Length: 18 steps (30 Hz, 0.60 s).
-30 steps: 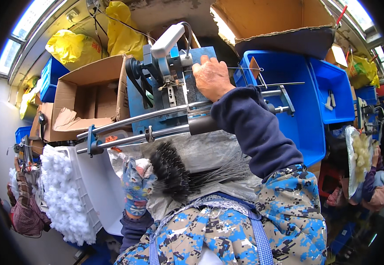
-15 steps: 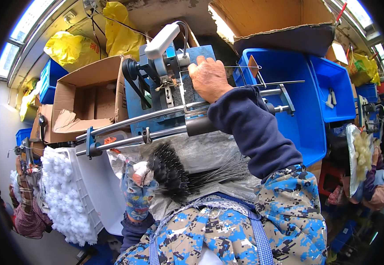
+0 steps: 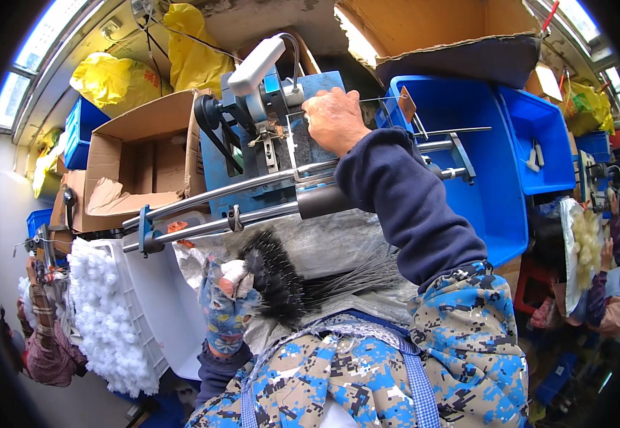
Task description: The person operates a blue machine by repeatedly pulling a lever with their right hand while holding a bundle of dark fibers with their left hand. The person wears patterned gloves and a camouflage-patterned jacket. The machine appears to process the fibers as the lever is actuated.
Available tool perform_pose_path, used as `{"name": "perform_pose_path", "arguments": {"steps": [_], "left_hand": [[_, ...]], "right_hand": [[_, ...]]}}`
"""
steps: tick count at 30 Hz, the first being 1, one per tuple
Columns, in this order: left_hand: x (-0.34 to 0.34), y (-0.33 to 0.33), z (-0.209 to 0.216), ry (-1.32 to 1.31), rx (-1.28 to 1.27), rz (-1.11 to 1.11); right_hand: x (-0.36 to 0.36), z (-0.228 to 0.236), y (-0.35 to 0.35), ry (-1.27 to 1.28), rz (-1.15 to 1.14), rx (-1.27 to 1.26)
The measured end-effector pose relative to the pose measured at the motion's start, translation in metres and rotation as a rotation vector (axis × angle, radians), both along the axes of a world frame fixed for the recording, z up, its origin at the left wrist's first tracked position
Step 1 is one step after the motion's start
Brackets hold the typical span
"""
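My right hand point(image 3: 335, 120) is closed at the blue bench machine point(image 3: 214, 153), its fingers round a thin metal wire point(image 3: 374, 98) that sticks out on both sides of the fist. Just left of the fist are the machine's small clamp and a white upright strip point(image 3: 291, 146). My left hand point(image 3: 233, 285), in a flower-patterned sleeve or glove with white wrapping on the fingers, has its fingers drawn together beside a bundle of black-bristled wire brushes point(image 3: 274, 278). The brushes' bare stems point(image 3: 356, 278) fan out to the right across my lap. What the left fingertips hold is hidden.
Two steel rails point(image 3: 203, 230) cross in front of the machine. A cardboard box point(image 3: 142, 157) stands left, blue bins point(image 3: 495, 228) right. White fluffy pieces point(image 3: 107, 321) fill a white crate at lower left. Other people work at both sides.
My right hand has shifted slightly left, and the wire in it now slants up more to the right. My left hand stays beside the black brushes.
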<state>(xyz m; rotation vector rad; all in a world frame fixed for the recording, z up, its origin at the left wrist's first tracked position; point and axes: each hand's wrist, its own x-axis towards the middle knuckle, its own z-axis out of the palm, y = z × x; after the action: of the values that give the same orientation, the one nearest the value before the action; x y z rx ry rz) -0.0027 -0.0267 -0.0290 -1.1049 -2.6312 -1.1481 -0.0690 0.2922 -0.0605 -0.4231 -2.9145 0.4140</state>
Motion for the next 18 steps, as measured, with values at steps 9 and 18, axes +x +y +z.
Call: {"name": "perform_pose_path", "arguments": {"steps": [9, 18], "left_hand": [[0.0, 0.0, -0.002, -0.053, 0.053, -0.008], [0.002, 0.008, 0.009, -0.029, 0.017, -0.039]], "right_hand": [[0.056, 0.011, -0.002, 0.16, 0.015, 0.16], [0.057, 0.017, -0.003, 0.071, 0.005, 0.012]]}}
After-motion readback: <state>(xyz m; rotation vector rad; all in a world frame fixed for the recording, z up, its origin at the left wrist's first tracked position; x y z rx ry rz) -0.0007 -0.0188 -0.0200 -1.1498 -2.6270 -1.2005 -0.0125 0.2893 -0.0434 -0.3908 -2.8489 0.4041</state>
